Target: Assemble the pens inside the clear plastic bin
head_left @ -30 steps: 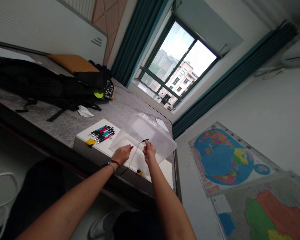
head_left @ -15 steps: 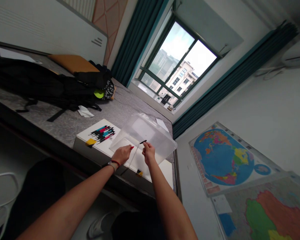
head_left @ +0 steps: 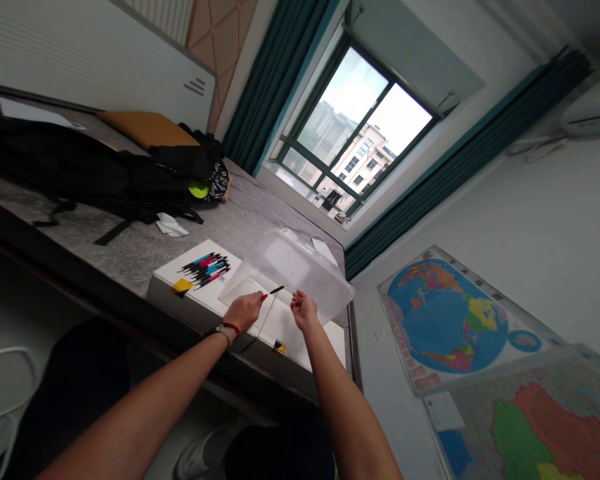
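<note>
My left hand (head_left: 245,311) is closed around the red part of a pen (head_left: 277,290), whose black end points up and to the right. To the right of that black end, my right hand (head_left: 304,309) is apart from the pen, fingers loosely curled and parted, nothing visible in them. Both hands are above white boxes (head_left: 215,293) and in front of a clear plastic bin (head_left: 300,267) lying tilted on them. Several pens (head_left: 206,268) in blue, red and black lie in a row on the left box.
A black backpack (head_left: 100,177) lies on the grey table (head_left: 245,207), with a crumpled white paper (head_left: 171,225) beside it. Yellow-and-black tabs (head_left: 182,285) mark the boxes' front edges. Maps (head_left: 450,317) hang on the wall at right, near the window (head_left: 357,127).
My right hand has let go of the pen's black end and moved slightly right and down, its fingers loosening. The black end now sits closer to my left hand, which has stayed in place.
</note>
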A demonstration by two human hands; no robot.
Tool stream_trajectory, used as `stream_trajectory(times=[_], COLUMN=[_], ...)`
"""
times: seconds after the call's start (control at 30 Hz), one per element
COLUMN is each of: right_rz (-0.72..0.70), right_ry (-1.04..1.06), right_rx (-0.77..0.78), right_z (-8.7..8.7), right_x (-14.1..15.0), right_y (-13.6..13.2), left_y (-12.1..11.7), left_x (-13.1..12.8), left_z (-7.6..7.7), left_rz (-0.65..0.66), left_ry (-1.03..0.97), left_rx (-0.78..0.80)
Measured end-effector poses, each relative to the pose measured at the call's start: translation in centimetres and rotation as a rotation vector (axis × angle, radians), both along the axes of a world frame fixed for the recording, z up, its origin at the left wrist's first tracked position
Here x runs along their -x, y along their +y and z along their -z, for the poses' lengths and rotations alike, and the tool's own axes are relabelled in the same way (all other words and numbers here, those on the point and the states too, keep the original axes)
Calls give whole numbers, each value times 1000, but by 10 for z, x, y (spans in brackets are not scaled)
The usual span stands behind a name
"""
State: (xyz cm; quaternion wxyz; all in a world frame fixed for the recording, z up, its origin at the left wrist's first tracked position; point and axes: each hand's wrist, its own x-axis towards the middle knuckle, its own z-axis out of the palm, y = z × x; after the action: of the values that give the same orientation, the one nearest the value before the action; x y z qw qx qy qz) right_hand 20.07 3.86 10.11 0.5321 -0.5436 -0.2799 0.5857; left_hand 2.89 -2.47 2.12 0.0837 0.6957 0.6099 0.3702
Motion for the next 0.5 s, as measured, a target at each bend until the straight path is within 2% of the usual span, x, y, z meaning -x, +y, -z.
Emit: stream_trajectory(times=[0.23,0.5], right_rz=[-57,-106], right_ry=[77,-12], right_rx=[-207,-297], right_z=[-15,-12], right_x=[12,37], right_y=[4,8], left_y=[1,1], left_x=[1,1], left_z=[1,2], left_rz=[-4,-4], left_ry=[17,6], left_rx=[-3,-3])
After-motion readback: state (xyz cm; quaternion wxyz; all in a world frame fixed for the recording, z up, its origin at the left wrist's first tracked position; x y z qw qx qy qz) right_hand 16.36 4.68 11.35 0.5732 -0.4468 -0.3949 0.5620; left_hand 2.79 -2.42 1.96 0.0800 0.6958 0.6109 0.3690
